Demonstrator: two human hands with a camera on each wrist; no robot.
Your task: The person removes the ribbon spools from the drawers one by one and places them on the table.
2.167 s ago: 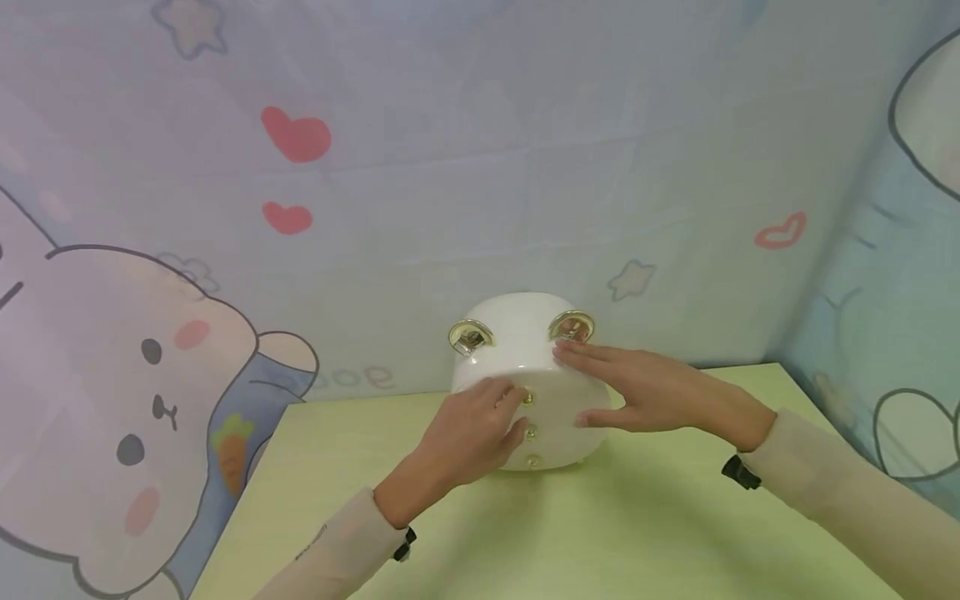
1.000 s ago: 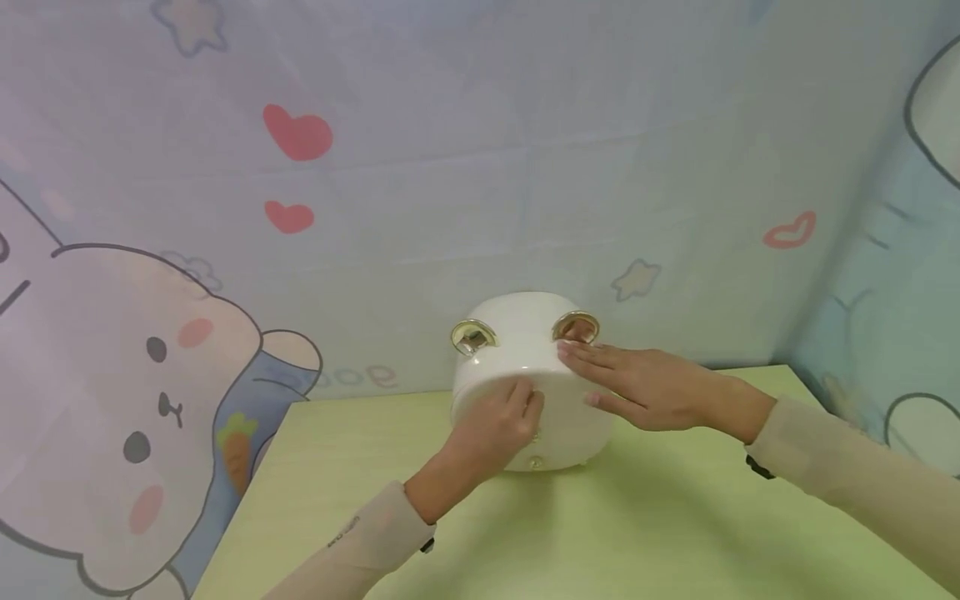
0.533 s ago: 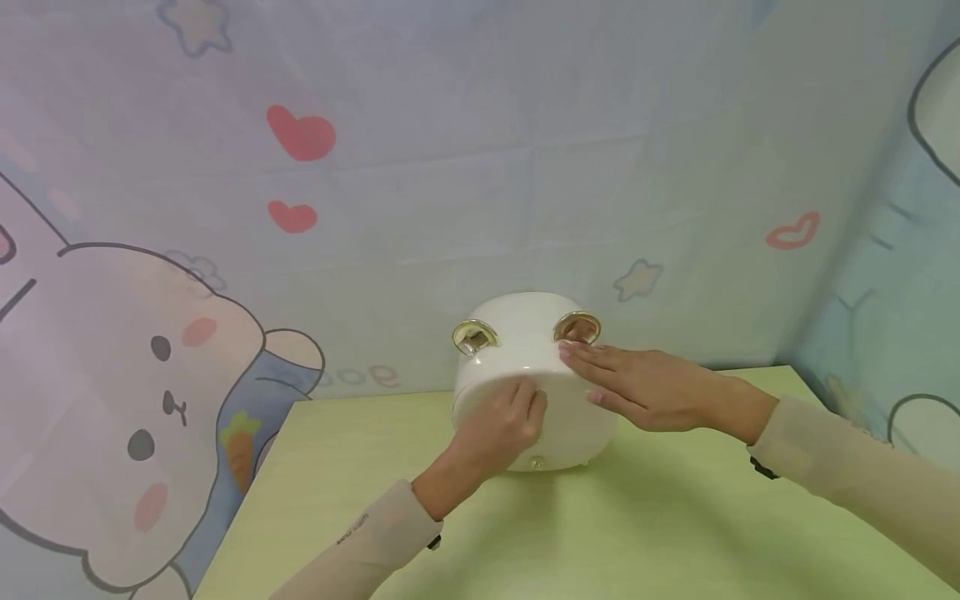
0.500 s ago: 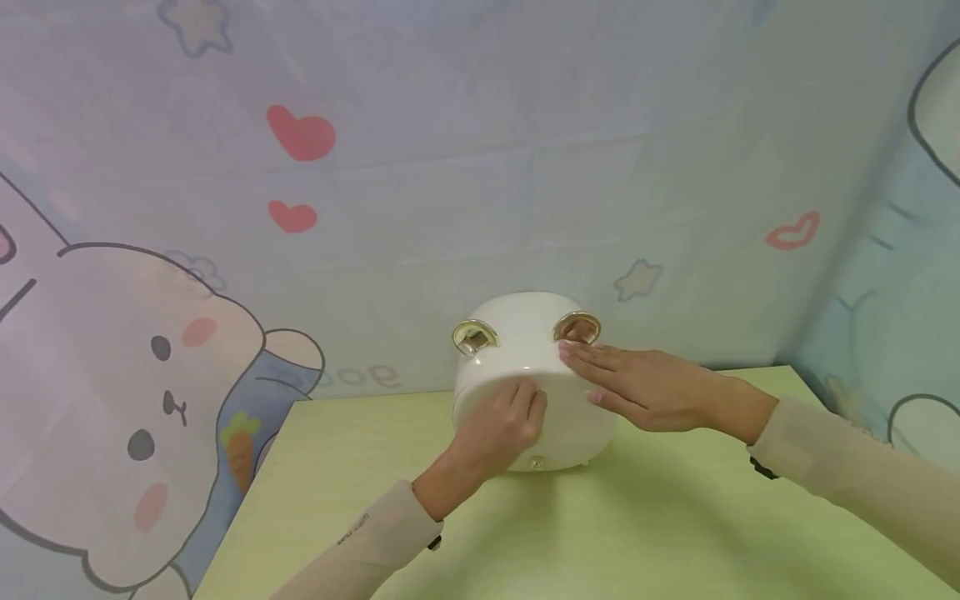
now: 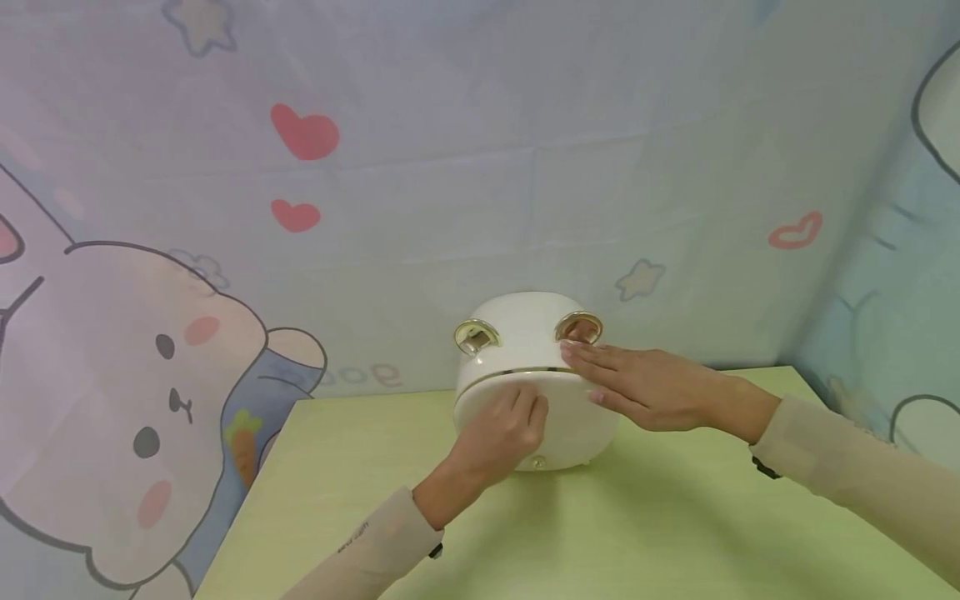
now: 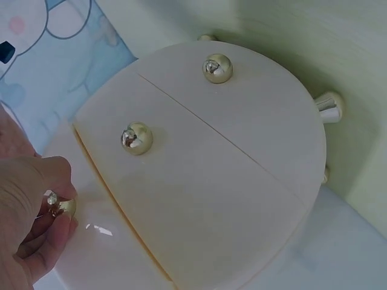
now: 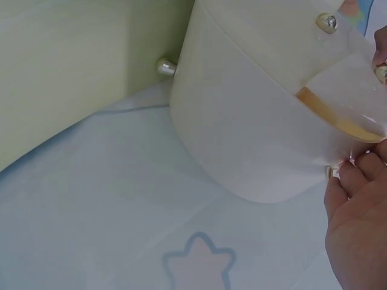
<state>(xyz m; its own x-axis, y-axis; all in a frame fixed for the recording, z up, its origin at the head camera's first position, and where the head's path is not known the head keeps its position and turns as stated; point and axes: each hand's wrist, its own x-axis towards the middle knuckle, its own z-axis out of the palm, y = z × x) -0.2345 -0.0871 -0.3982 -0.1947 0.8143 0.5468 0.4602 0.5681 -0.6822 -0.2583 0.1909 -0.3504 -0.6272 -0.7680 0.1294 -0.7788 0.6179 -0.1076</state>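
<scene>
A white, round, drum-shaped drawer box [image 5: 525, 312] with two gold ear-like rings [image 5: 476, 336] on top stands on the table. My left hand [image 5: 497, 435] pinches the gold knob [image 6: 66, 208] of the top drawer [image 6: 91, 241] between thumb and curled fingers. That drawer front sits forward of the box, and a gap with a tan edge shows beside it. Two lower drawer knobs, the middle knob [image 6: 136, 138] and the bottom knob [image 6: 217, 68], stay untouched. My right hand [image 5: 652, 390] rests on the box's upper right, fingers extended, fingertips by the right ring [image 5: 581, 329].
The box stands on a pale green table [image 5: 360, 467], near its back edge. Close behind hangs a cloth backdrop [image 5: 450, 167] with printed hearts, stars and a rabbit; it continues along the right side. Small gold feet [image 7: 165, 67] stick out under the box.
My left hand has moved right onto the top knob and curled round it. The top drawer has come forward, opening a gap under the upper rim. The right hand stays at the box's upper right.
</scene>
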